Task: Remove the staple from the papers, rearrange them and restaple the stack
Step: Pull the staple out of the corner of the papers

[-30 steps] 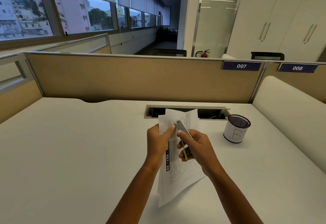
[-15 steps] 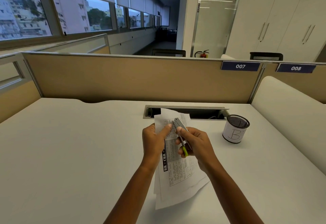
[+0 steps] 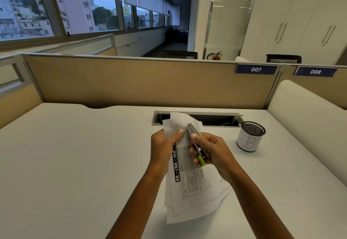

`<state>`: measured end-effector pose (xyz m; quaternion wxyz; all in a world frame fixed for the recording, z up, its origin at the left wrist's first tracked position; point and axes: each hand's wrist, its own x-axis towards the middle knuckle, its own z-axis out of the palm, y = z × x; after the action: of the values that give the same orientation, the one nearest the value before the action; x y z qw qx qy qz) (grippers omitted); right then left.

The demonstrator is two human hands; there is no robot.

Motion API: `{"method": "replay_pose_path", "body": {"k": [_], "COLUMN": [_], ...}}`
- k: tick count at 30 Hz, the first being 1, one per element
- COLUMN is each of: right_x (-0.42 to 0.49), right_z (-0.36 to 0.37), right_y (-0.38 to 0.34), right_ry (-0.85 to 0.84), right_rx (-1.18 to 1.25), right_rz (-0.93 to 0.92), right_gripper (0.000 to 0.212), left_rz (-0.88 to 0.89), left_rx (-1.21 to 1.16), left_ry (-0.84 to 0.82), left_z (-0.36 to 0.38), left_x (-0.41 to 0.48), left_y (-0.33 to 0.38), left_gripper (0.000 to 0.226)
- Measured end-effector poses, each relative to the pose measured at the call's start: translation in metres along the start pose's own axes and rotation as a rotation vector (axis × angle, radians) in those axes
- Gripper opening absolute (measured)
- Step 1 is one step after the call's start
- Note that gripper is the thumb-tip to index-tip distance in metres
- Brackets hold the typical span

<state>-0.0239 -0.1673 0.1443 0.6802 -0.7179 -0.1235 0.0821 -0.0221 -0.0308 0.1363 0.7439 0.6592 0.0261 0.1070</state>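
Note:
A stack of printed papers (image 3: pixel 195 186) hangs in the air above the white desk, its lower edges fanned apart. My left hand (image 3: pixel 163 148) pinches the stack near its upper left corner, thumb on top. My right hand (image 3: pixel 212 152) grips a small metal stapler (image 3: pixel 196 141) with a green end, its metal tip pressed onto the paper's top corner beside my left thumb. The staple itself is too small to see.
A black mesh pen cup (image 3: pixel 250 136) with a white label marked "B" stands on the desk (image 3: pixel 75 163) to the right. An open cable slot (image 3: pixel 216 119) lies behind the papers. A tan partition (image 3: pixel 131 82) closes the back; a white padded divider (image 3: pixel 308 118) the right.
The papers have tilted and dropped slightly, and their lower sheets have fanned apart. Both hands keep their grips; the stapler tip stays at the top corner.

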Motion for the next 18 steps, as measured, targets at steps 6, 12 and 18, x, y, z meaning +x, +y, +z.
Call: {"method": "replay_pose_path", "body": {"k": [6, 12, 18], "right_x": [-0.0012, 0.0006, 0.0005], "right_z": [0.0011, 0.0023, 0.0060], "right_y": [0.0025, 0.0015, 0.0013], "right_ry": [0.072, 0.096, 0.158], "right_rx": [-0.137, -0.250, -0.356], "right_rz": [-0.026, -0.073, -0.113], "right_gripper": [0.020, 0.013, 0.008], "left_rz": [-0.004, 0.011, 0.050], "left_rx": [0.004, 0.065, 0.133], "left_ry": [0.014, 0.009, 0.022], "left_z": [-0.0001, 0.0010, 0.0022], "left_x": [0.0035, 0.0025, 0.0007], "left_y": [-0.0003, -0.0032, -0.0027], "left_gripper": [0.004, 0.011, 0.005]}}
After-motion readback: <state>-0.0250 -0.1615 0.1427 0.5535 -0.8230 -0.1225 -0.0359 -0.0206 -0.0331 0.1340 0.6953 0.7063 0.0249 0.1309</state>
